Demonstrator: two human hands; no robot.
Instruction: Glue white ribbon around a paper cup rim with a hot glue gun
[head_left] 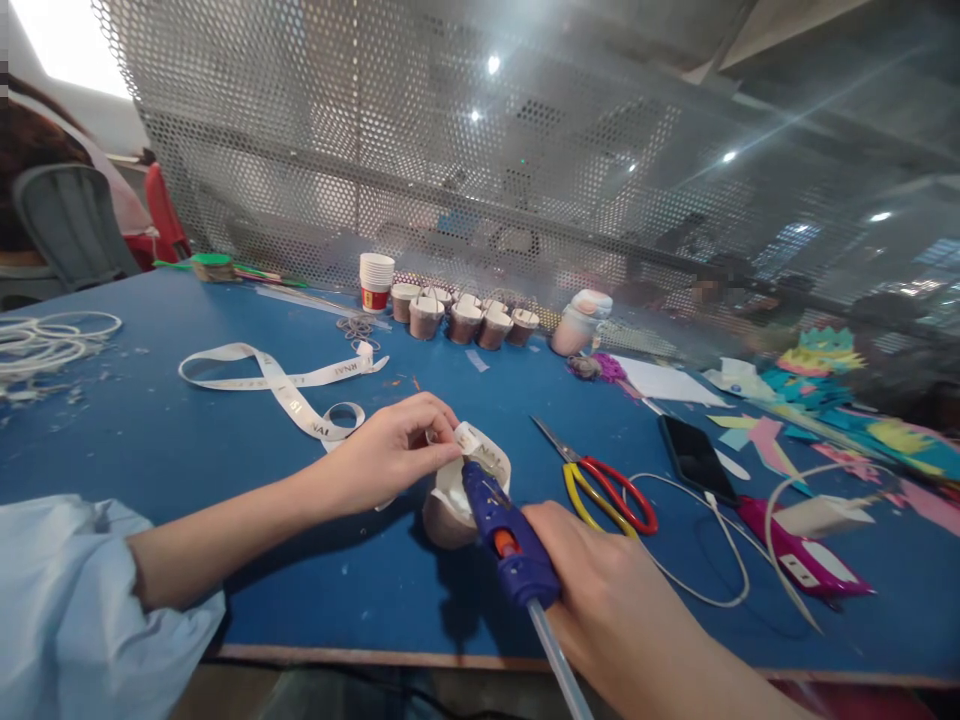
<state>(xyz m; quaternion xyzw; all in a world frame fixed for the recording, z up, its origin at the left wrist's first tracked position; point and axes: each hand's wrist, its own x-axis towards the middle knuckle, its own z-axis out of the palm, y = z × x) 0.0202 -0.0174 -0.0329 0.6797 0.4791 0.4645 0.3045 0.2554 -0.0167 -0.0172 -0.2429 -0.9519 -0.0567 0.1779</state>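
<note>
My right hand (pixel 600 570) is wrapped round a dark blue glue gun (pixel 517 545). A clear glue stick (pixel 555 655) sticks out of its back end, and its tip meets a white printed ribbon (pixel 487 455). With thumb and fingers pinched, my left hand (pixel 397 445) grips that ribbon at the upper side of a small brown cup (pixel 448 522). The cup is tilted on the blue table, partly hidden by the glue gun and ribbon. More printed ribbon (pixel 289 400) lies in loose loops beyond my left forearm.
Scissors (pixel 592 480) with red and yellow handles lie right of the cup, near a black phone (pixel 697 455) and white cable (pixel 724 540). Several brown cups (pixel 465 320) and stacked paper cups (pixel 376 282) stand by the perforated screen (pixel 300 130). White cord (pixel 56 335) lies far left.
</note>
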